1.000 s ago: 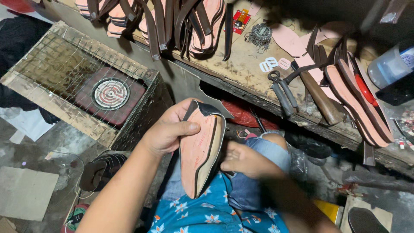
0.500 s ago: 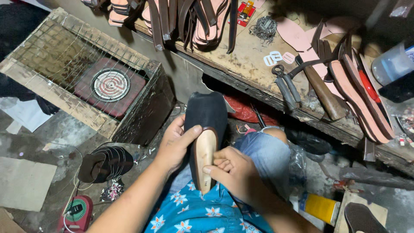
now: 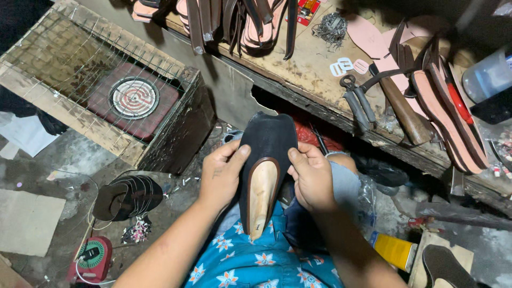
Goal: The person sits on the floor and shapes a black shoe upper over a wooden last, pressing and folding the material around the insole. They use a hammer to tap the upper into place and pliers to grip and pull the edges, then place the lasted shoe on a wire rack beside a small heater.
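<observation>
While the black flat shoe is sitting upright on the lap, here's how it's all looking:

Shoe: it's standing toe-up between both hands, opening facing the camera, so the tan insole with its brown edge binding is showing. Heel end is resting down against the blue floral shirt.

Left hand: fingers are wrapping the shoe's left side, thumb pressing on the rim near the binding. Looks like it's steadying the thing so it isn't tipping.

Right hand: fingers are curling tight on the right edge, thumb pinching the upper near the rim. My guess is both thumbs are working that edge, which is why the opening is facing up.

Workbench: rough, stained wood running across the top, carrying pink soles, dark leather straps, pliers, a wooden-handled tool and a clear plastic bottle. All within arm's reach, probably on purpose.

Left side: a wooden crate with wire mesh is holding a coil hotplate.

Floor: grimy concrete, a stack of dark sandals, a red gadget and a yellow can are lying around. Lighting is looking dim and patchy.
</observation>
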`<state>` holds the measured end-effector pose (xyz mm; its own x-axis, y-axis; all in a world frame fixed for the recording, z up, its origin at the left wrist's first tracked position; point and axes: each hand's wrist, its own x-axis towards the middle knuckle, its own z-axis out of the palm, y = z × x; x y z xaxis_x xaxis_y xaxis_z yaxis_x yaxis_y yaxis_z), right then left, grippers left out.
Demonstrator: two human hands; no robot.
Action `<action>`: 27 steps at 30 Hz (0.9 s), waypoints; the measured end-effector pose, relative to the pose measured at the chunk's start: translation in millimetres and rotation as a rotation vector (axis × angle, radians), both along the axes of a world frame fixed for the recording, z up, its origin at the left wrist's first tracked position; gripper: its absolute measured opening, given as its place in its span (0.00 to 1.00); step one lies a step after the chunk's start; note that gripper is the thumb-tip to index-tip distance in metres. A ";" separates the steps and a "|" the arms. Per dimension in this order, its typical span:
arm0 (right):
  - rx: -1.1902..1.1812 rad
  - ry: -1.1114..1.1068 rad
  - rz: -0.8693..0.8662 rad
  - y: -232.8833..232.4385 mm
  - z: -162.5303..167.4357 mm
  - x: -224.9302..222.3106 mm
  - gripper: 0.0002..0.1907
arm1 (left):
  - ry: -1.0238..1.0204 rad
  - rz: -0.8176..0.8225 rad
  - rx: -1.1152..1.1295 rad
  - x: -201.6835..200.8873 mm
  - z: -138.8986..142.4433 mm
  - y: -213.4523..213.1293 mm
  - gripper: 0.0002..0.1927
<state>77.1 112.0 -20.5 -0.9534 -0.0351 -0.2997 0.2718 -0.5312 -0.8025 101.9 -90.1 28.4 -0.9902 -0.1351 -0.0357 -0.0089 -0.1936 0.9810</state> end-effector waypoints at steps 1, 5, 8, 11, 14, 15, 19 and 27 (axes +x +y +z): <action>0.031 0.034 -0.016 -1.1 -1.3 0.7 0.10 | -0.055 0.029 0.047 -0.1 -1.9 1.3 0.13; 0.160 0.157 -0.077 -1.6 -7.4 1.8 0.08 | -0.077 0.149 -0.231 3.5 -9.5 2.7 0.12; 0.101 0.183 -0.064 1.9 -10.2 2.7 0.06 | -0.107 0.154 -0.135 2.0 -15.0 2.4 0.11; -0.090 0.125 0.032 6.7 -11.1 1.1 0.06 | -0.132 0.108 0.192 -1.6 -21.9 4.1 0.10; -0.297 0.111 0.218 10.5 -12.9 -5.9 0.07 | -0.199 0.046 0.421 -0.2 -30.4 1.7 0.09; -0.364 0.121 0.289 11.8 -14.1 -8.6 0.08 | -0.242 0.031 0.462 0.0 -33.8 0.0 0.09; -0.413 0.092 0.387 18.3 -19.3 -17.1 0.09 | -0.238 -0.151 0.559 -7.6 -51.2 -9.2 0.09; -0.207 0.031 0.638 42.5 -3.8 -36.8 0.17 | -0.334 -0.771 0.880 -32.1 -82.3 2.4 0.36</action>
<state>40.3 154.5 -24.3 -0.7350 -0.6481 -0.1991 0.5618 -0.4177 -0.7141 69.8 -87.7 -53.9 -0.7243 0.6839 -0.0871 -0.6428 -0.6242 0.4441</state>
